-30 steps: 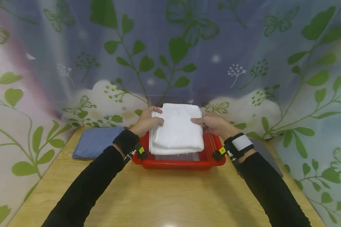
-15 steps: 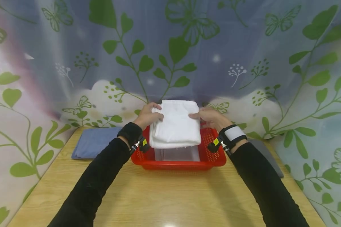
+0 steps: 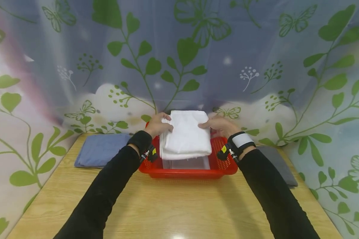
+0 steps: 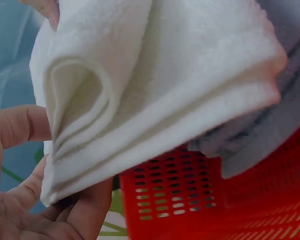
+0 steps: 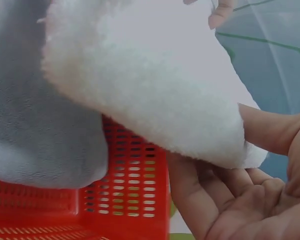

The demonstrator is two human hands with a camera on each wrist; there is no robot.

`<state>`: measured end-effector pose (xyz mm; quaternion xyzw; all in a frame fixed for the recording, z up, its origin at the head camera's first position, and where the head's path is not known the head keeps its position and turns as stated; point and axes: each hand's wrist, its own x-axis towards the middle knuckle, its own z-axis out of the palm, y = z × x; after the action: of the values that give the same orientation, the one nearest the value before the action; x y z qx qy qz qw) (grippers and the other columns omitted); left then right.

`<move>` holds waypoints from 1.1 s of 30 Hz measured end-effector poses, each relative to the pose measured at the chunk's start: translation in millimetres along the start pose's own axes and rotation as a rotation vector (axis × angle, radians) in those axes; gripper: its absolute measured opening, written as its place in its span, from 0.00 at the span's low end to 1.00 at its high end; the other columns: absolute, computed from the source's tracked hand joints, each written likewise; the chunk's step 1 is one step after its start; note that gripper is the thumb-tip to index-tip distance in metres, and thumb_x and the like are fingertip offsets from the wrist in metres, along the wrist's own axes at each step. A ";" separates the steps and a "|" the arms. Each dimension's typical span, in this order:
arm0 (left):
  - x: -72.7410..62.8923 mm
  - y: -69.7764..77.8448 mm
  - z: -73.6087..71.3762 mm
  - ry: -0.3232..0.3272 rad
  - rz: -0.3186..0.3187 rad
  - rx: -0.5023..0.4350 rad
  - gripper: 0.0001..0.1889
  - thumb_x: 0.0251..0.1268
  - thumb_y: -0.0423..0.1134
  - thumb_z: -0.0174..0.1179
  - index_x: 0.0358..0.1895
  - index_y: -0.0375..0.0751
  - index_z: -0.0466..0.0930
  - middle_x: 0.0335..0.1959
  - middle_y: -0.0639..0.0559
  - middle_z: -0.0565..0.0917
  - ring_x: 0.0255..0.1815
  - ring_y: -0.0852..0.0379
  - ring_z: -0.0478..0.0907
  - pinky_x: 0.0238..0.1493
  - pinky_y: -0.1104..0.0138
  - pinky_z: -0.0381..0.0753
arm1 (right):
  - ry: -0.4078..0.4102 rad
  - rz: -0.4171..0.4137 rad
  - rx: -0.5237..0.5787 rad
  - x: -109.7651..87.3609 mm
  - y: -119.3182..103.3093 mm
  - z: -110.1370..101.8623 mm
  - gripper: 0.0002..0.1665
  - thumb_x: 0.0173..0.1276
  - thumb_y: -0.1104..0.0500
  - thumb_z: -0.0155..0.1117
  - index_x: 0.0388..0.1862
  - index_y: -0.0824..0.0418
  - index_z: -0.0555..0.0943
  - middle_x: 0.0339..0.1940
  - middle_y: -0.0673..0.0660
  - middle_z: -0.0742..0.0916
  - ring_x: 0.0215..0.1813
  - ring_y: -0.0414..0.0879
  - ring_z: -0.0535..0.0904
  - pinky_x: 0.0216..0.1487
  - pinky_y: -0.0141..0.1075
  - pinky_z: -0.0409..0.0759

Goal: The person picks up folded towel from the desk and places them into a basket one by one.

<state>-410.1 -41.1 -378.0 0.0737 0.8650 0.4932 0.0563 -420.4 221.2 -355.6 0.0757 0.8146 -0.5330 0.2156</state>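
Note:
A folded white towel (image 3: 187,134) is held level over the red plastic basket (image 3: 185,173). My left hand (image 3: 158,125) grips its left edge, thumb on top and fingers beneath; the layered folds show in the left wrist view beside that hand (image 4: 45,185). On the opposite edge, my right hand (image 3: 219,125) pinches the towel the same way, and in the right wrist view its fingers (image 5: 190,190) reach under the fluffy corner. Below the towel, a grey folded cloth (image 5: 45,120) lies inside the basket, partly hidden by the towel.
Left of the basket a folded blue cloth (image 3: 100,150) lies on the wooden table (image 3: 176,202). A dark grey folded cloth (image 3: 278,166) rests at the right, partly behind the right forearm. A patterned curtain (image 3: 173,59) surrounds the table's back and sides.
Both hands have shifted the towel slightly: it rose a little half a second ago and is a bit lower now. The grip on both edges stays the same.

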 end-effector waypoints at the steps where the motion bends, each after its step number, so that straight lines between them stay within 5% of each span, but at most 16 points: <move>1: 0.9 -1.1 2.0 -0.007 -0.005 0.014 0.24 0.55 0.34 0.65 0.58 0.40 0.74 0.64 0.39 0.74 0.43 0.48 0.68 0.39 0.65 0.69 | -0.002 0.009 -0.010 1.4 1.7 0.5 0.34 0.71 0.58 0.67 0.70 0.69 0.67 0.60 0.61 0.79 0.53 0.53 0.81 0.59 0.48 0.83; 7: 0.4 -6.6 10.8 -0.045 -0.047 0.069 0.26 0.57 0.34 0.65 0.60 0.38 0.73 0.64 0.36 0.74 0.45 0.46 0.69 0.39 0.62 0.73 | -0.025 0.060 -0.095 10.2 9.1 7.6 0.37 0.72 0.58 0.64 0.75 0.68 0.63 0.72 0.66 0.74 0.63 0.57 0.78 0.65 0.50 0.80; 15: 11.9 -22.1 22.3 -0.118 -0.110 0.151 0.27 0.59 0.35 0.65 0.63 0.40 0.71 0.64 0.36 0.75 0.45 0.46 0.73 0.35 0.59 0.81 | -0.034 0.117 -0.149 19.0 18.5 12.9 0.37 0.72 0.58 0.65 0.75 0.67 0.64 0.73 0.65 0.74 0.70 0.60 0.76 0.66 0.50 0.80; 27: 17.8 -30.6 35.4 -0.165 -0.139 0.246 0.26 0.61 0.34 0.63 0.64 0.36 0.72 0.66 0.36 0.75 0.57 0.40 0.74 0.54 0.52 0.82 | -0.050 0.188 -0.109 32.9 34.3 18.9 0.30 0.73 0.62 0.62 0.71 0.69 0.69 0.70 0.67 0.78 0.67 0.59 0.78 0.67 0.52 0.79; 33: 15.1 -26.0 38.7 -0.273 -0.167 0.346 0.32 0.64 0.35 0.57 0.71 0.27 0.64 0.73 0.35 0.69 0.69 0.41 0.70 0.70 0.53 0.74 | -0.055 0.215 -0.146 32.4 36.9 19.8 0.38 0.72 0.57 0.64 0.76 0.67 0.63 0.76 0.68 0.71 0.73 0.64 0.73 0.65 0.54 0.81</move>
<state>-420.2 -18.6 -420.4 0.0763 0.9240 0.3168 0.2001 -431.0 215.3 -407.2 0.1321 0.8323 -0.4478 0.2987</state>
